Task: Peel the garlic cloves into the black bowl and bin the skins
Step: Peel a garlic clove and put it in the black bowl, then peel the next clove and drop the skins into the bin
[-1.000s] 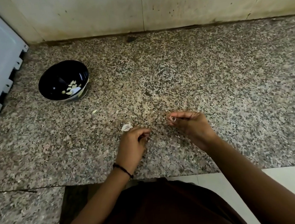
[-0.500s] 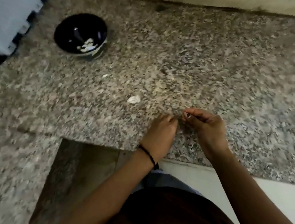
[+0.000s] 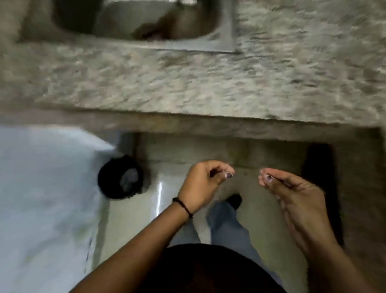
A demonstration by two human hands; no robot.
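1. Speckled granite makes up the bench (image 3: 205, 86), blurred here, with a steel sink (image 3: 226, 26) sunk into it at the top of our view.
2. Below the bench edge we see pale floor (image 3: 132, 212), and our hands hang over it, apart from each other.
3. Our left hand (image 3: 200, 185) has its fingers curled in toward the thumb; a black band (image 3: 183, 204) circles that wrist.
4. Our right hand (image 3: 294, 191) lies palm up, fingertips bunched against the thumb.
5. We cannot tell whether either hand grasps any skin; the blur hides it.
6. A round black bin (image 3: 110, 177) stands on the floor left of the left hand, just beside a white appliance (image 3: 27, 184).
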